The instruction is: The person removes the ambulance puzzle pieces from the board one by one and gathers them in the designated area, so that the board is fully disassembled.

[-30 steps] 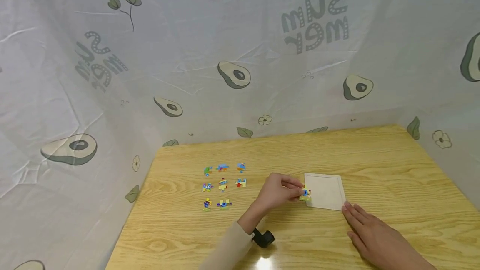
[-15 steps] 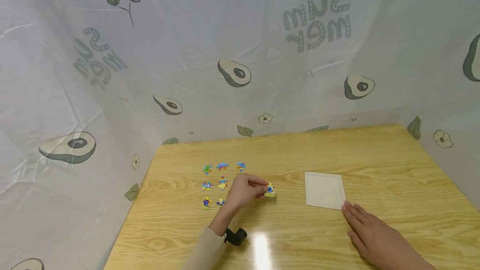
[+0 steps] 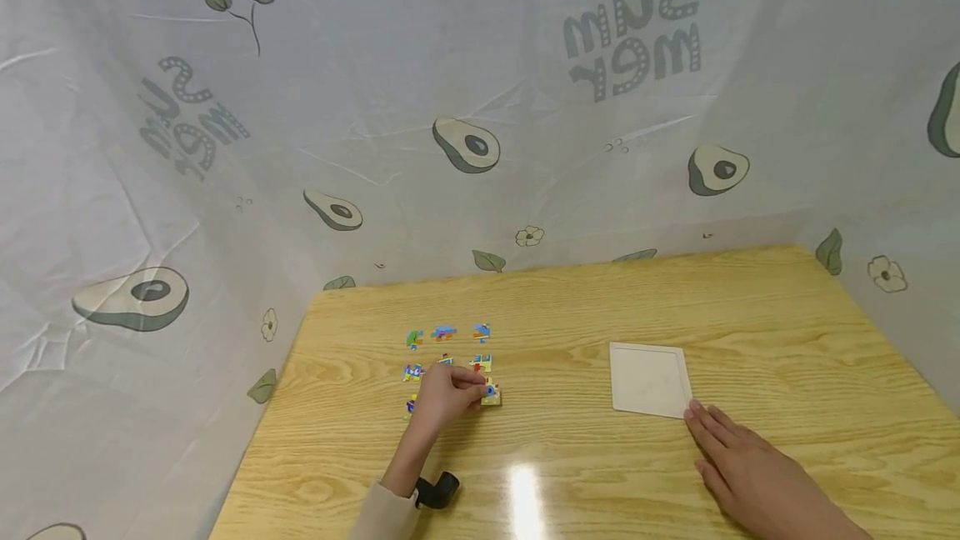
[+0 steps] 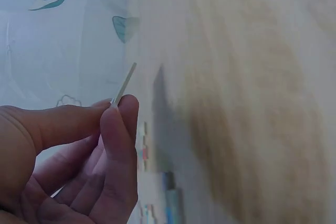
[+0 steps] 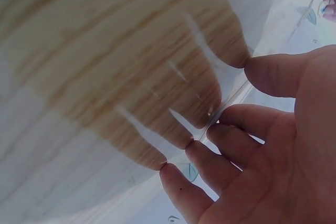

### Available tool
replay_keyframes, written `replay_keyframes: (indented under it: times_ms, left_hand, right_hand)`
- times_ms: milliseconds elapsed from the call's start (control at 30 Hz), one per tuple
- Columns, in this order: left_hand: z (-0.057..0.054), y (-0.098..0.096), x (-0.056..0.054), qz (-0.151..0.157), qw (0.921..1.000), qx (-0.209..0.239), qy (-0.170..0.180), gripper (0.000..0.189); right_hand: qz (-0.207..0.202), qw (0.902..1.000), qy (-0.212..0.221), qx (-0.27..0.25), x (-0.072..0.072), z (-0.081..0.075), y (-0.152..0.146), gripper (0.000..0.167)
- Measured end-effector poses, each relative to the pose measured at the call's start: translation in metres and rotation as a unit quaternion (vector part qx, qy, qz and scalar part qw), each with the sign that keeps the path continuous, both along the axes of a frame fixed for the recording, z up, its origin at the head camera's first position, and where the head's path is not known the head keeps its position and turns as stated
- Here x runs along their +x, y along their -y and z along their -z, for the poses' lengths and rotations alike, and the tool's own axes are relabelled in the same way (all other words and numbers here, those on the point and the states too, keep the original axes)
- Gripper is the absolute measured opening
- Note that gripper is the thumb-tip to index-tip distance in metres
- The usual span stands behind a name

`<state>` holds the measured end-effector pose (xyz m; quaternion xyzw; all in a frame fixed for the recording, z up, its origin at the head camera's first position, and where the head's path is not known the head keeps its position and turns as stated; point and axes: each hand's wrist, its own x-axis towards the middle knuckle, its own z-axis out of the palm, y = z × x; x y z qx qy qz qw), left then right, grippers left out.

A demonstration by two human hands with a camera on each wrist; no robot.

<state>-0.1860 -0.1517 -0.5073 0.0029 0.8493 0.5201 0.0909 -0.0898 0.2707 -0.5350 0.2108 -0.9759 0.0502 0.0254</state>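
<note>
My left hand [image 3: 442, 398] pinches a jigsaw puzzle piece [image 3: 491, 396], yellow and green with a blue round mark, between thumb and fingers. Seen edge-on in the left wrist view, the thin puzzle piece [image 4: 125, 81] is tilted above the table. Just behind it lies a red, yellow and blue piece [image 3: 482, 363]. My right hand [image 3: 761, 469] rests on the table with its fingertips at the near right corner of a white square tray [image 3: 648, 382]. The right wrist view has the right hand [image 5: 257, 156] with fingers spread, tips on the glossy tabletop.
Several loose puzzle pieces lie in rows left of centre, among them a green one [image 3: 415, 339], a blue one [image 3: 444, 332] and a purple one [image 3: 412, 372]. My left hand partly covers some. A patterned curtain [image 3: 405, 190] hangs behind the wooden table [image 3: 570, 307].
My left hand has carried the puzzle piece leftward from the white tray's left edge to beside the loose pieces. The right hand and the tray have stayed put.
</note>
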Motion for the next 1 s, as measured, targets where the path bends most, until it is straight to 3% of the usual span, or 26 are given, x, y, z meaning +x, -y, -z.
replay_keyframes:
  times_ms: [300,500,733,1000]
  left_hand:
    - [0.011,0.0,0.004,-0.003,0.9993,-0.031,-0.019,0.007]
    - [0.014,-0.001,0.003,0.005,0.9974,-0.063,-0.033,0.009]
    - [0.013,-0.004,0.0,0.003,0.9885,-0.135,-0.068,0.008]
    - [0.013,-0.006,-0.001,-0.006,0.982,-0.164,-0.094,0.006]
  right_hand:
    - [-0.003,0.9998,0.018,0.001,0.0,-0.004,0.001,0.057]
    - [0.003,1.0,0.007,0.0,0.001,0.001,-0.001,0.057]
    - [0.0,0.9999,0.0,-0.01,0.001,0.003,-0.001,0.057]
    - [-0.008,0.9994,-0.028,-0.016,0.002,0.004,-0.002,0.056]
